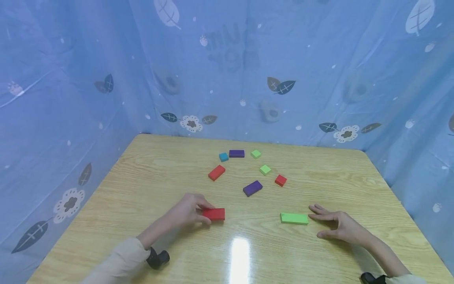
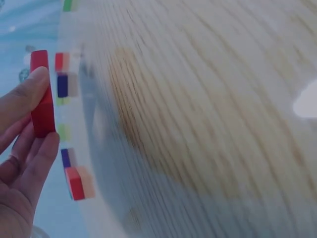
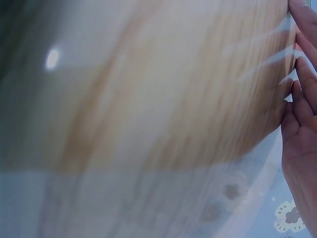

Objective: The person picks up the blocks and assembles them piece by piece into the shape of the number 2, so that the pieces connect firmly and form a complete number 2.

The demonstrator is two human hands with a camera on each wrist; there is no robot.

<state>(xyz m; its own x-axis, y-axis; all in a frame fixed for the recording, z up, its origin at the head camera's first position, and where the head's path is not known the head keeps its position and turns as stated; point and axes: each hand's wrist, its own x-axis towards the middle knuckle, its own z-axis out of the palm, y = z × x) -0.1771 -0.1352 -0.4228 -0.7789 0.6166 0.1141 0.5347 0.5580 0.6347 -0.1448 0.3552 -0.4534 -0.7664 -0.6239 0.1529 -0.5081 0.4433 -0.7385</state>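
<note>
My left hand (image 1: 189, 210) pinches a red rectangular block (image 1: 215, 214) by its left end, thumb on one side and fingers on the other. In the left wrist view the same red block (image 2: 42, 106) stands between the thumb and fingers. Right of it lies a longer light green block (image 1: 294, 218), flat on the table. My right hand (image 1: 338, 225) is just beyond that block's right end, fingers spread and holding nothing. The right wrist view shows the right hand (image 3: 303, 106) only at its edge, with no block in the grasp.
Farther back on the wooden table (image 1: 159, 169) lie a purple block (image 1: 253, 188), a red block (image 1: 216, 172), a small red block (image 1: 280, 180), two small green blocks (image 1: 265, 169), a blue block (image 1: 223, 157) and another purple block (image 1: 237, 153). A patterned blue curtain (image 1: 230, 90) hangs behind.
</note>
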